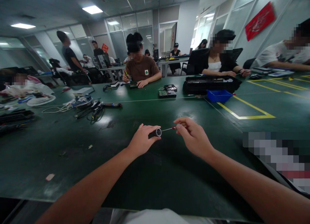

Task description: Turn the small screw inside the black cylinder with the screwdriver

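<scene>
Between thumb and fingers, my left hand (141,140) grips a short black cylinder (153,133) whose round, silver-rimmed end faces right. I cannot make out what kind of part it is. My right hand (193,137) is closed around the red handle of a screwdriver (167,129). Its thin metal shaft points left, with the tip at or very near the cylinder's round end; whether it touches is too small to tell. Both hands are over the near middle of the green table (155,182).
Cables (93,109) and a pen-like tool (111,105) lie at left. Circuit boards (167,91) sit ahead, beside a black tray (210,84) and a blue bin (219,96). A person in a brown shirt (142,69) works opposite. Yellow tape (256,117) marks the table at right.
</scene>
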{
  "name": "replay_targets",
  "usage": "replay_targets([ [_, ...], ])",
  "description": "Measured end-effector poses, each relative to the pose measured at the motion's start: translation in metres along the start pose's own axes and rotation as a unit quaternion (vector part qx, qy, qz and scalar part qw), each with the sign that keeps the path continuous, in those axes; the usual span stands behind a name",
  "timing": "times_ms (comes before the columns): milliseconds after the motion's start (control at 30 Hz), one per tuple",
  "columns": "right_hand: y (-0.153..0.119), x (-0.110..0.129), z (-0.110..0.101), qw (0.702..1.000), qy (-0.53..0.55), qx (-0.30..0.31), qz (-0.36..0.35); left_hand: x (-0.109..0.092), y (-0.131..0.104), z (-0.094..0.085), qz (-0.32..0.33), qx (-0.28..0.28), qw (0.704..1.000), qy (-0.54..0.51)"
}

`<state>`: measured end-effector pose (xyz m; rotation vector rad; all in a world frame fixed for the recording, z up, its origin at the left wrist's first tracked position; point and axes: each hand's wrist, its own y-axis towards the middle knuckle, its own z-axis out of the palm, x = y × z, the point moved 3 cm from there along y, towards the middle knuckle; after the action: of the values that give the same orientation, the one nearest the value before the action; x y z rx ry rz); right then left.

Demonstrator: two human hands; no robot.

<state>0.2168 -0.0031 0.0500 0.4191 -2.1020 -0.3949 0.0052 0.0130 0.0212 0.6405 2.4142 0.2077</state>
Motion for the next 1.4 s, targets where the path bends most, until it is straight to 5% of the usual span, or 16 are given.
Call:
replay_targets([
  [733, -0.002, -0.001, 0.003, 0.999, 0.034, 0.011, -0.012, 0.000, -0.001, 0.002, -0.002, 0.010, 1.000, 0.008],
  [900, 0.004, -0.013, 0.007, 0.988, 0.136, 0.007, 0.072, -0.003, -0.001, 0.000, 0.020, 0.005, 0.999, 0.027],
  [1033, 0.010, -0.029, 0.008, 0.947, 0.274, -0.023, 0.167, -0.004, 0.000, -0.002, 0.058, 0.002, 0.997, 0.045],
  [1400, -0.001, 0.001, 0.004, 0.999, 0.047, 0.007, 0.019, -0.002, 0.000, -0.001, 0.033, -0.004, 0.999, 0.020],
])
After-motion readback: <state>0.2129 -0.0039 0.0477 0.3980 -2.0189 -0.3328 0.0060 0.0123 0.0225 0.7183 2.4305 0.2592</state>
